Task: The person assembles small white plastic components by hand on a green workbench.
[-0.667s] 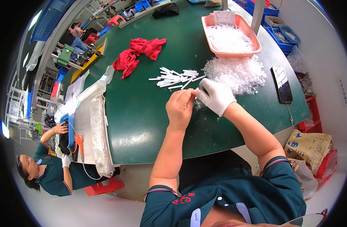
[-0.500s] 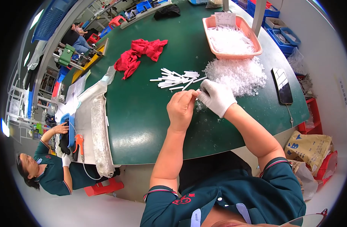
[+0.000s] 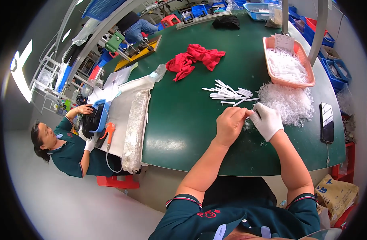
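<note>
My bare left hand [image 3: 230, 123] is closed in a pinch, its fingertips against those of my right hand [image 3: 266, 121], which wears a white glove and is also pinched. Whatever lies between the fingertips is small and mostly hidden; I cannot make it out. Just beyond the hands, a loose group of short white tubes [image 3: 227, 94] lies on the green table [image 3: 183, 116]. To the right of them is a heap of clear plastic bits [image 3: 287, 105], close to the gloved hand. An orange basket [image 3: 292, 81] full of white tubes stands behind the heap, with a paper label in it.
A red cloth [image 3: 195, 59] lies further back. A black phone [image 3: 326, 122] with a cord rests near the right edge. At the left, a co-worker [image 3: 73, 148] handles black material in a blue basket [image 3: 101, 120], beside an orange-handled tool [image 3: 109, 130]. A metal post [image 3: 318, 32] rises behind the orange basket.
The whole view has shifted, so the table and hands appear further right. My hands stay pinched together in front of the tubes and the clear heap.
</note>
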A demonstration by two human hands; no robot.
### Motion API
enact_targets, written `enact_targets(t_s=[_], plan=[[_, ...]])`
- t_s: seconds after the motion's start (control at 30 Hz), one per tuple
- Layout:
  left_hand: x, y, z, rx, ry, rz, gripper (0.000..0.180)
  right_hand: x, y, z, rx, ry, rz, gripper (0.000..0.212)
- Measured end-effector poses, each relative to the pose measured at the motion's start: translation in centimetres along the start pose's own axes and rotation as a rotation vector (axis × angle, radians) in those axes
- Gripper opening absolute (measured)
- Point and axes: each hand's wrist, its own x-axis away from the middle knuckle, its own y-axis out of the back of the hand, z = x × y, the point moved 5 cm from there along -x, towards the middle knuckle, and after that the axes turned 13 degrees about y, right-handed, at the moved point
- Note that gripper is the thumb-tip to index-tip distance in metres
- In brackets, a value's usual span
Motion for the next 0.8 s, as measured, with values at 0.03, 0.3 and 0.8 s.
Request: enact_targets(t_s=[0.03,0.3,0.8], plan=[[-0.1,0.0,0.0,0.009,-0.004,0.000,0.021,0.0,0.1,0.1,-0.008,-0.005,0.004,0.026],[-0.3,-0.4,0.1,0.042,-0.028,-0.048,0.023,-0.3,-0.7,-1.7,-0.161,-0.029,0.048,0.028],[-0.5,-1.8,4.2,-0.087,0.037,-0.021,0.010,-0.5,0.4,-5.3,-1.010,-0.668,-0.127,0.024]])
